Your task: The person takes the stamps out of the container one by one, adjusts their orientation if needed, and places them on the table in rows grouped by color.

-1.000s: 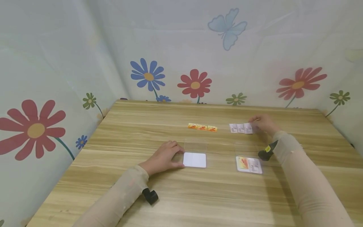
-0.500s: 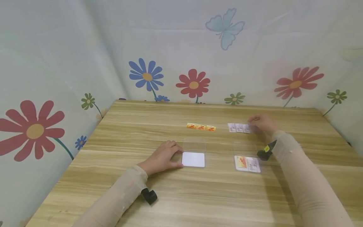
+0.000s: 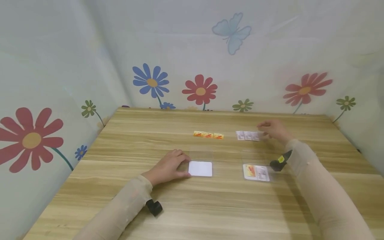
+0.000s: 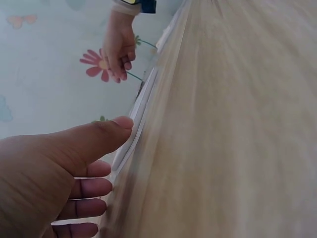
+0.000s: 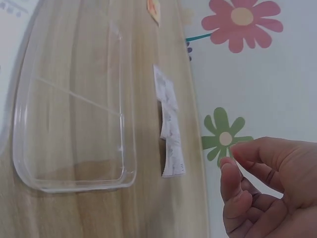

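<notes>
My left hand (image 3: 169,167) rests at the left end of an opened clear plastic case whose base holds a blank white insert (image 3: 200,168). The thumb (image 4: 104,139) touches the case's near edge, and the fingers lie at its far left corner. My right hand (image 3: 276,130) hovers beside the right end of a row of three small white printed slips (image 3: 247,135). Its thumb and index tips nearly meet, the other fingers are loosely curled, and nothing shows between them. A second opened case (image 3: 256,172), holding an orange piece and a white printed piece, lies nearer me.
Three small orange-yellow pieces (image 3: 208,135) lie in a row left of the white slips. The second case's clear lid (image 5: 74,129) lies flat on the wooden table (image 3: 192,206). A flower-patterned curtain (image 3: 168,40) rises behind the table's far edge.
The whole scene has slid slightly left in the head view. My right fingertips seem a little farther off the end slip. The left hand has kept its place at the case.
</notes>
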A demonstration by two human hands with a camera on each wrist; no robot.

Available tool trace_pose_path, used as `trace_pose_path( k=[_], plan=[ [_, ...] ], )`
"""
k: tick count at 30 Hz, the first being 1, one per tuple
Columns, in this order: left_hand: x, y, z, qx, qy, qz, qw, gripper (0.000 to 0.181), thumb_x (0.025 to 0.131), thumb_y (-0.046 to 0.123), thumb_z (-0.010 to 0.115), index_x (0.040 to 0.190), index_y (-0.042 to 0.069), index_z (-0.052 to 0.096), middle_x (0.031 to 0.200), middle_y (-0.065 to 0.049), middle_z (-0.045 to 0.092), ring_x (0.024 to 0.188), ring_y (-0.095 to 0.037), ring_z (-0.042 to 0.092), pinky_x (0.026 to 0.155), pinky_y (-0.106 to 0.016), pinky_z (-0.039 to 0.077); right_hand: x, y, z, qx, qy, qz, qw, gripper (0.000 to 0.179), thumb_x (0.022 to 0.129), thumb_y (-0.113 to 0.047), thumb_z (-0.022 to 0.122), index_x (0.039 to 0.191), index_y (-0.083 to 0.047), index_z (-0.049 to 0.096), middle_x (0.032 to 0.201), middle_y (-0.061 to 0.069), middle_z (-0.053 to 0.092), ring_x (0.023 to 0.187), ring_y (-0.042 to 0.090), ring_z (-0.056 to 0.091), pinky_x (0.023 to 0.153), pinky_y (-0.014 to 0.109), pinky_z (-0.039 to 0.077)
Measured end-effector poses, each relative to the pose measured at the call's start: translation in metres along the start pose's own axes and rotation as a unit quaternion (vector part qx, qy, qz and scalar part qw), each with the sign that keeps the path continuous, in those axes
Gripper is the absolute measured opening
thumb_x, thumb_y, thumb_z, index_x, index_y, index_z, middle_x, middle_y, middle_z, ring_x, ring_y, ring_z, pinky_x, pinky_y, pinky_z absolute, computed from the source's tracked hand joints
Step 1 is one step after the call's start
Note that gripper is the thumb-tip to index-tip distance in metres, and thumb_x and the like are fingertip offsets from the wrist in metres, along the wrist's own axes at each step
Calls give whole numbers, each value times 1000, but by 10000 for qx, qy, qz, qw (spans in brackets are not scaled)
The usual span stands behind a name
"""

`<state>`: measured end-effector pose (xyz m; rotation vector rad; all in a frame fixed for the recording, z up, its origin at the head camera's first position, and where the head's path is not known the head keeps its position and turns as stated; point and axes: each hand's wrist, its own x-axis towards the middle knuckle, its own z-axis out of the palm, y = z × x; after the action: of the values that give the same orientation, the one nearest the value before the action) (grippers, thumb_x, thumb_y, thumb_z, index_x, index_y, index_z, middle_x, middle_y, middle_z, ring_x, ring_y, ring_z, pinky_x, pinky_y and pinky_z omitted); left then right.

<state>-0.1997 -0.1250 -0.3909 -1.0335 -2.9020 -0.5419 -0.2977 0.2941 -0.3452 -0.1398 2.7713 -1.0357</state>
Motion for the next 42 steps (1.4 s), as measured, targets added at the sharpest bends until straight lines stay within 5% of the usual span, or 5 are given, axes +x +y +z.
trace_pose_path(
  k=[9,16,25,42],
  plan=[
    [0,4,-2,84,-19,13,10000,50,80,43,74,117,11,63,109,-2,61,105,-19,54,96,-40,45,-11,-3,1,79,117,-194,9997,37,99,-22,50,127,3,54,127,27,57,99,33,62,75,31,52],
    [10,14,-4,427,269,197,9985,49,81,44,73,115,10,64,106,-3,63,99,-20,57,89,-37,48,-20,1,2,144,307,-283,9990,37,100,-25,49,126,2,55,123,26,59,95,29,61,69,26,50],
    [24,31,-1,105,484,93,9987,47,85,42,71,120,12,61,106,-3,61,101,-20,55,93,-39,45,-36,-5,7,65,562,-359,9978,38,100,-26,50,127,0,54,122,24,59,97,32,60,69,26,50],
    [43,52,4,-204,1536,590,9862,49,79,34,77,119,11,62,105,-5,60,101,-20,55,91,-39,46,-64,-27,20,64,1106,-1126,9875,28,96,-19,56,117,0,61,111,20,65,95,29,61,73,27,51]
  ],
)
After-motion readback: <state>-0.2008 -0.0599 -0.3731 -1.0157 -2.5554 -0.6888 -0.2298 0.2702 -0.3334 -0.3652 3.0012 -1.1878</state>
